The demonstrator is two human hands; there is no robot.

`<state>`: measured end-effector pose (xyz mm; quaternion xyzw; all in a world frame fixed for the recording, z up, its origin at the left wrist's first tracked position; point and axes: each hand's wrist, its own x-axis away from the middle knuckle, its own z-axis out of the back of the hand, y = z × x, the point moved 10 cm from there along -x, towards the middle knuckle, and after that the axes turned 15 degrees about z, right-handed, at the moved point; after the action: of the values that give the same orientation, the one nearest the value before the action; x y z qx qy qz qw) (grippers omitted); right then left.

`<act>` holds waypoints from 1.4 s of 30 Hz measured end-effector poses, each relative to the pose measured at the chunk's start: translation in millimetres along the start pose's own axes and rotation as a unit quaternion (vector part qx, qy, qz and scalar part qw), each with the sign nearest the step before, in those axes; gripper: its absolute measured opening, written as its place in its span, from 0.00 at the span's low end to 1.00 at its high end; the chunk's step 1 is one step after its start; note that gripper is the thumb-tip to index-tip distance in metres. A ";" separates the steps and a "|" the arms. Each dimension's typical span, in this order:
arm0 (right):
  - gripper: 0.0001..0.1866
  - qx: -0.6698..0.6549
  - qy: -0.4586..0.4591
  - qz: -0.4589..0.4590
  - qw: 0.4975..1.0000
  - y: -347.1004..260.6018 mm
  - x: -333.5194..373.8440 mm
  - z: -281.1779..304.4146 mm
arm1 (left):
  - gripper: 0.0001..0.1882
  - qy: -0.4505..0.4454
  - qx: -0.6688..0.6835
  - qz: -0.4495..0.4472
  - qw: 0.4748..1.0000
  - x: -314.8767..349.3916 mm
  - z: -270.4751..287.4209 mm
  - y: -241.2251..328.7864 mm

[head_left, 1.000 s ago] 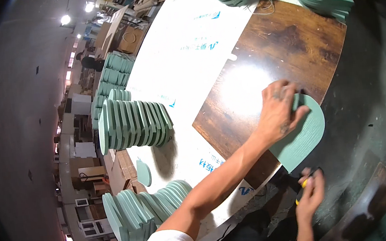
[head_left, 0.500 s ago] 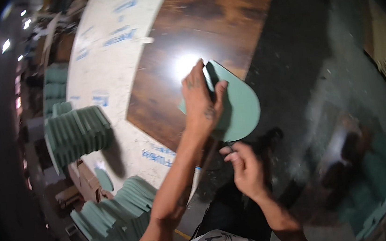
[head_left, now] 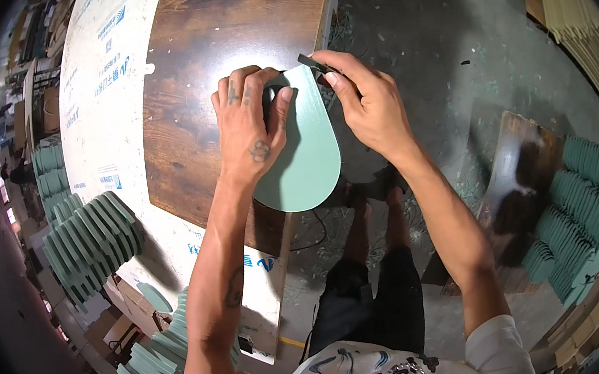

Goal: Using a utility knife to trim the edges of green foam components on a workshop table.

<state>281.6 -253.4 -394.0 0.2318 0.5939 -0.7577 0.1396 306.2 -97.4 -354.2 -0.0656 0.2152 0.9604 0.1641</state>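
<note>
One green panel (head_left: 307, 139), flat and teardrop-like, lies on the single brown wood-grain board (head_left: 224, 27) that covers part of the bench (head_left: 90, 107), reaching out past the board's right edge. Its long axis runs away from the person, nearly upright in the view; the broad rounded end points back toward the body, the narrower end away.

The two hands are apart. The left hand (head_left: 247, 116) presses over the panel's left side, thumb spread on top; whether its fingers grip the edge cannot be told. The right hand (head_left: 373, 106) pinches one small dark tool (head_left: 311, 64) at the narrow end's right edge.

Two stacks of green pieces, a nearer one (head_left: 151, 370) and a farther one (head_left: 93, 241), stand to the left, with one loose green piece (head_left: 154, 297) between them.
</note>
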 end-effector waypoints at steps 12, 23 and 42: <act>0.14 0.035 0.054 0.006 0.998 0.2 -3.1 -7.3 | 0.15 -0.005 0.017 0.000 1.000 -0.8 -0.2 -2.9; 0.24 0.084 -0.052 0.058 0.993 -24.4 30.9 -11.5 | 0.12 0.011 -0.013 0.003 1.000 1.6 0.0 -8.0; 0.27 0.176 -0.012 0.026 0.984 -88.6 120.6 -1.2 | 0.15 0.038 -0.075 0.002 0.996 1.1 -0.7 -3.9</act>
<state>135.7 -221.9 -382.7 0.2591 0.4434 -0.8492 0.1233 306.6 -94.1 -356.6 -0.1138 0.1485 0.9711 0.1483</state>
